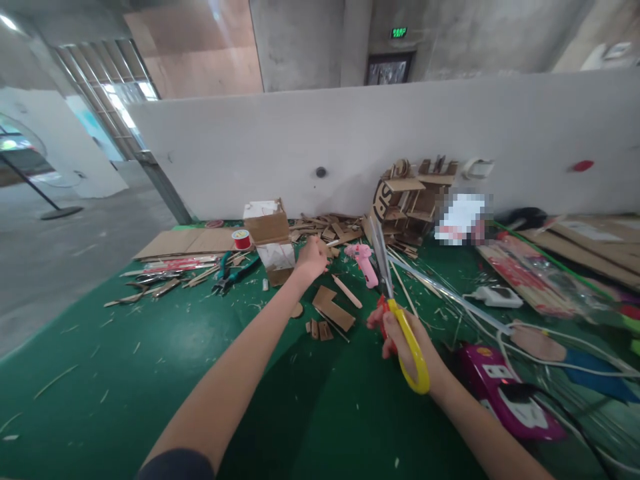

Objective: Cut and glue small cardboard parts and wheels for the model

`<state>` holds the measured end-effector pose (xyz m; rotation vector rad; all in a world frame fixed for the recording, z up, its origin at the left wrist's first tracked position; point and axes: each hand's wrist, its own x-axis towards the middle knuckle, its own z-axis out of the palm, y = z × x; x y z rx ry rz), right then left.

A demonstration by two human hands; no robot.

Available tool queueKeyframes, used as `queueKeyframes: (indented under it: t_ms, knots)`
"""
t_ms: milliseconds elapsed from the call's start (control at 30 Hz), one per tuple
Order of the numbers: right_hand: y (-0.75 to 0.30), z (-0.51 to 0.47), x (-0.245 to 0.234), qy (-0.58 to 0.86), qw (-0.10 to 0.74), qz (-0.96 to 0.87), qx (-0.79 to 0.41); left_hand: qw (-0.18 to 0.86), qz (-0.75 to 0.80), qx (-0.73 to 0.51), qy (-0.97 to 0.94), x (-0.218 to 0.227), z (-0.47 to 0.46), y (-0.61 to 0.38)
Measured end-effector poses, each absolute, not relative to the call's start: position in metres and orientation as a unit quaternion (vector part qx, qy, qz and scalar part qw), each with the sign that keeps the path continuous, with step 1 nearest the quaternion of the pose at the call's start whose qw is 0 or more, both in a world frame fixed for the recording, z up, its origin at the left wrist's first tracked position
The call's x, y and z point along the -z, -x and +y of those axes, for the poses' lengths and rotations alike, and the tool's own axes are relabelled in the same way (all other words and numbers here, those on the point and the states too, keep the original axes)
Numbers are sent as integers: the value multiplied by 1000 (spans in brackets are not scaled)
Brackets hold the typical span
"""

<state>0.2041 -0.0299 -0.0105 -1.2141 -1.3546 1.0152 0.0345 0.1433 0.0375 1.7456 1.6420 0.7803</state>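
Observation:
My right hand [413, 347] is wrapped round the handles of a pair of scissors [411, 353], one handle yellow and one red. The blades point up and away over the table. My left hand [311, 259] reaches to the near edge of a heap of cardboard scraps [330, 230], its fingers drawn together; what they hold, if anything, is hidden. Just right of it lie a pink glue gun [364, 263] and a pale tapered stick [347, 291]. An L-shaped piece of cardboard [337, 312] and small cardboard bits [320, 330] rest below it.
A cardboard box [267, 223], a red thread spool [241, 239] and pliers [233, 273] are on the left. A cardboard model [407, 197] stands against the white partition [280, 147]. On the right are a purple power strip [493, 380], cables and bagged sticks [530, 277].

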Motion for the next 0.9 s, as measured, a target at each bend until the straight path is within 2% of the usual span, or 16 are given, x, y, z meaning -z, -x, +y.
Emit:
queueKeyframes:
  t_ms: [100,300,533,900]
  knots:
    - [-205,-29,14,496,525,-542,-430,257,632,-243,-689,-44,144,-38]
    - [-203,-29,14,494,510,-553,-436,137,637,-167,-740,-57,129,-32]
    - [-202,-29,9,504,491,-572,-422,104,656,-118,-738,-42,137,-36]
    - [-203,-31,13,500,478,-580,-430,61,662,-154,-731,-35,136,-51]
